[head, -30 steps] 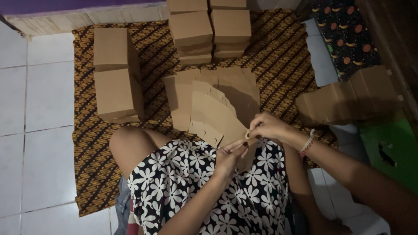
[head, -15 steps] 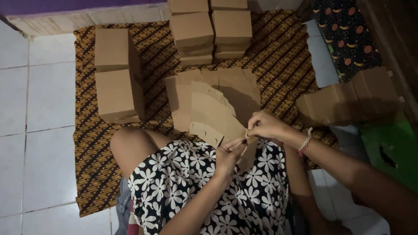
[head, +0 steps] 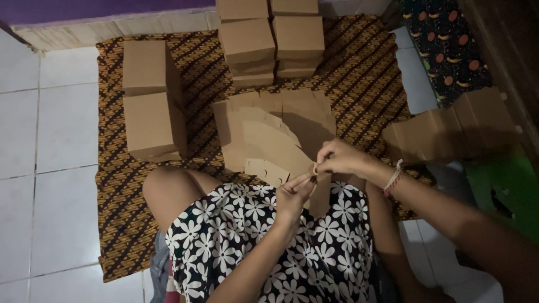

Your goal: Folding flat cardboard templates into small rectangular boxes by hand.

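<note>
- Left hand (head: 293, 193) is coming up from the lap with the wrist bent, fingers pinching the near edge of a flat cardboard blank (head: 269, 147) that's leaning over the knees.
- Right hand (head: 339, 158) is reaching in from the right side, fingers clenched around a small flap at the same edge, just beside the left hand. There's a thin bracelet (head: 393, 178) sitting on that wrist.
- The blank is lying on top of a fanned pile of more flat blanks (head: 306, 112), all resting on the patterned brown mat (head: 115, 224) on the floor.
- Folded boxes (head: 150, 101) are standing stacked at the left of the mat, all closed, so can't tell what's inside.
- More closed boxes (head: 269, 42) are sitting in two stacks at the far edge.
- Another bunch of cardboard pieces (head: 449, 129) is lying off to the right, near something green (head: 499, 185).
</note>
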